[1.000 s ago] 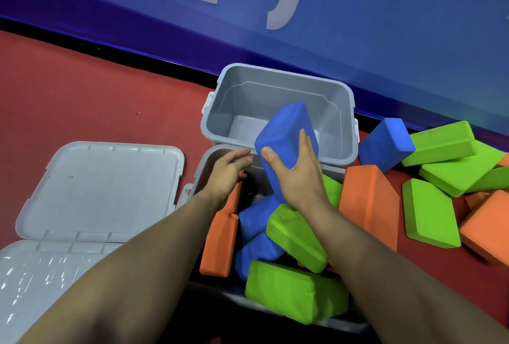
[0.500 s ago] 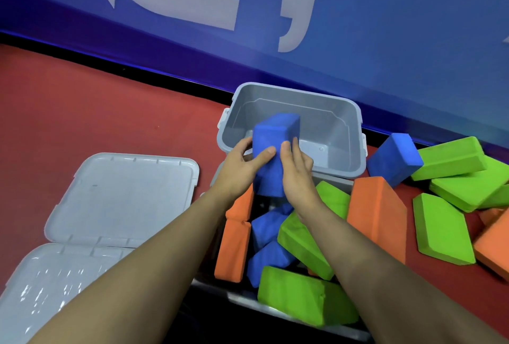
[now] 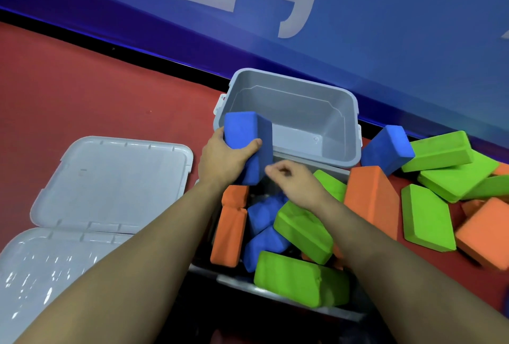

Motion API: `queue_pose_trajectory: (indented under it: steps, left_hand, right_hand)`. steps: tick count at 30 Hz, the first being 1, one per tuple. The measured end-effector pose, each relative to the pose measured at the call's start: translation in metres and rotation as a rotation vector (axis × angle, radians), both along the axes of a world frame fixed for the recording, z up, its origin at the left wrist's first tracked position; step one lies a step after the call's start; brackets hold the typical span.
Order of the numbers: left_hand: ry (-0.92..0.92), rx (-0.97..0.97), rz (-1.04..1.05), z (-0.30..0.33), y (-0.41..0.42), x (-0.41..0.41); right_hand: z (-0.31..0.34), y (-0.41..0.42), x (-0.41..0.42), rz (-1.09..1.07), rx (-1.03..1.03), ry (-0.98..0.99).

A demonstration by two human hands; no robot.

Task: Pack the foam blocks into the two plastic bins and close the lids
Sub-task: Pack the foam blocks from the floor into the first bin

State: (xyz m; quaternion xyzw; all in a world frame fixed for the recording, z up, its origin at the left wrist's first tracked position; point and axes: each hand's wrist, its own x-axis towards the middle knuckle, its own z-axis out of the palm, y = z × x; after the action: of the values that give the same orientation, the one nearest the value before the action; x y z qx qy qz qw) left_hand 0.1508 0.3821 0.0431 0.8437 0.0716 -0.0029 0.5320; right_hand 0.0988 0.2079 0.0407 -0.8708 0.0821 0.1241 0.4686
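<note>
near bin is heaped with blocks, far bin bare inside. left hand curls round a blue foam block at its rim; right hand loosely curled, holding nothing. loose blocks and both lids remain.

Far bin stood near the wall, nothing inside. Near bin sat directly before it, touching, crammed with blocks. Left hand held one block over the far bin's left front corner; right hand hung over the near bin. Two lids lay left of the bins on the floor. Loose blocks were piled right of both bins.
</note>
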Motion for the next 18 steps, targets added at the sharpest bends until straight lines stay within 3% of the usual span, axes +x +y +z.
queue_pose_trajectory:
  steps: [3, 8, 13, 18]
  left_hand:
    - [0.012, 0.056, -0.023, -0.001, -0.003, -0.003]
    - [0.054, 0.009, -0.017, 0.006, -0.008, -0.005]
    - [0.052, 0.011, -0.036, 0.013, -0.011, -0.008]
    - [0.069, 0.023, -0.024, 0.013, -0.008, -0.010]
  right_hand:
    - [-0.005, -0.004, -0.017, 0.391, -0.323, 0.222]
    - [-0.030, 0.016, -0.064, 0.810, -0.590, 0.485]
    - [-0.046, 0.002, -0.083, 0.893, -0.774, 0.568]
    - [-0.047, -0.003, -0.085, 0.877, -0.759, 0.451]
